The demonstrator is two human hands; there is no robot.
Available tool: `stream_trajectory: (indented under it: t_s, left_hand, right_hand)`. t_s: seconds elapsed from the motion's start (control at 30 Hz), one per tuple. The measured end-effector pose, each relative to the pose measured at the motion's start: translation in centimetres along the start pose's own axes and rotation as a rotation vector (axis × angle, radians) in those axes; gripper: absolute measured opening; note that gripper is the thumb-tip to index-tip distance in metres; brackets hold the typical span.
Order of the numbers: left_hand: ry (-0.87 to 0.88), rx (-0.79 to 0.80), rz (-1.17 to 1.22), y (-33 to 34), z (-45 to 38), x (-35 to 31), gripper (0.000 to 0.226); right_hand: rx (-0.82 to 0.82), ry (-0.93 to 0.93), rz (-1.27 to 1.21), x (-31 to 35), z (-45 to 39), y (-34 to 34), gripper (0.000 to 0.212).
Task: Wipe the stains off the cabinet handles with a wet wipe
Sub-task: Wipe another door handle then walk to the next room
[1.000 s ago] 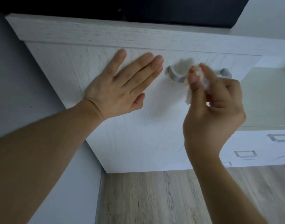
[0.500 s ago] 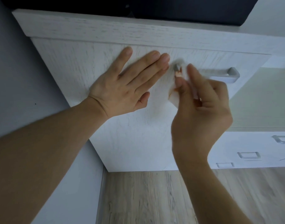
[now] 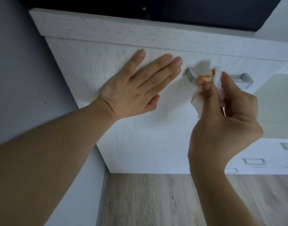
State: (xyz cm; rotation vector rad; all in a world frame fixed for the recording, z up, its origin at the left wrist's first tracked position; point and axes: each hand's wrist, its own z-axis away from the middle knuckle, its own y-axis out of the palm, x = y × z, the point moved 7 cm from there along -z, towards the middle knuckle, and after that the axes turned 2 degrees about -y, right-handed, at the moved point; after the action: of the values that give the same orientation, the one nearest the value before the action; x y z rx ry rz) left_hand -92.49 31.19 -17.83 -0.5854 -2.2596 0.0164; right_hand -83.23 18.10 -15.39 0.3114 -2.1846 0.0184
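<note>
Handle (image 3: 244, 79) of brushed grey metal, a squared bar, sits on the white wood-grain cabinet front (image 3: 140, 136), its middle covered by a crumpled white wet wipe (image 3: 203, 88) smeared orange. The right hand (image 3: 221, 121) pinches the wipe between thumb and fingers (image 3: 207, 88) against the bar. The left hand (image 3: 136, 84) lies flat on the front, fingers straight. 3 more handles (image 3: 252, 161) show on lower drawers above the pale plank floor (image 3: 148, 201).

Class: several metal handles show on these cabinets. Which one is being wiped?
The large upper handle, where the right hand presses the orange-stained wipe; the smaller lower-right handles are untouched.
</note>
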Motion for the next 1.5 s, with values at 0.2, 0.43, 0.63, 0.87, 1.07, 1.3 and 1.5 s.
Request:
stream_trajectory:
  t_s: [0.2,0.43,0.63,0.87,1.07,1.3,1.5]
  left_hand:
    - [0.004,-0.013,-0.006,0.0,0.0,-0.1,0.072]
    - [0.010,-0.010,-0.028,0.1,0.0,0.0,0.071]
    - [0.010,-0.008,-0.003,0.1,0.1,0.0,0.072]
    - [0.008,0.010,0.000,0.1,0.2,0.1,0.073]
    - [0.012,-0.001,-0.021,0.1,0.2,0.0,0.073]
    - [0.011,0.001,-0.035,0.2,0.3,0.0,0.073]
    - [0.014,0.002,-0.052,0.3,0.3,-0.1,0.073]
  right_hand:
    - [0.054,-0.049,0.094,1.0,0.2,2.5,0.015]
    - [0.020,-0.017,0.111,0.8,0.0,2.9,0.008]
    - [0.021,0.030,0.045,0.1,0.3,1.5,0.013]
    - [-0.089,0.209,-0.032,-2.1,-2.0,-1.8,0.015]
    - [-0.127,0.318,-0.054,-4.2,-4.3,-3.1,0.025]
    - [-0.022,0.362,-0.128,-4.4,-4.8,-1.9,0.019]
    - [-0.003,0.325,-0.087,-4.0,-4.8,-2.3,0.006]
